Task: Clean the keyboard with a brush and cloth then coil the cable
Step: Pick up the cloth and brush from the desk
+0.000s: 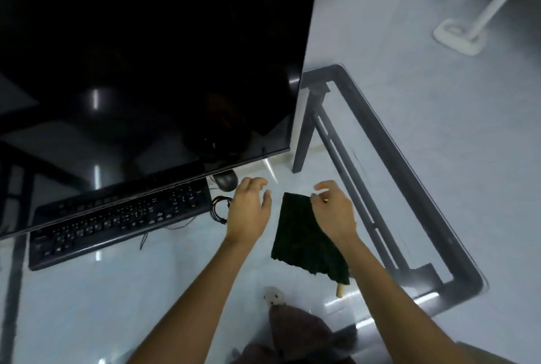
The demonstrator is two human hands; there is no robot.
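I see the keyboard [120,217], black, lying on the glass tabletop [131,290] at 9 o'clock from my hands, its long axis tilted, its far edge tucked under the lower edge of the dark monitor [152,56]. The cable [219,209] lies in a small loose bundle just beside the keyboard's right end, with a strand trailing along the keyboard's near edge. A dark mouse [226,181] sits at 12 o'clock from that bundle, partly under the monitor.

My left hand [248,208] hovers above the tabletop between the cable and the cloth, fingers loosely spread and grasping nothing. My right hand [333,211] pinches the far corner of the dark cloth [304,240]; the cloth hangs or lies spread from that corner toward 6 o'clock, and I cannot tell whether its lower edge rests on the glass. A small brass-coloured tip shows at the right fingers. A light wooden handle end, likely the brush [340,291], protrudes from under the cloth's near edge at 5 o'clock; its bristles are hidden.

Beyond the tabletop, at 2 o'clock, a white mop [462,38] stands on the floor [409,26].
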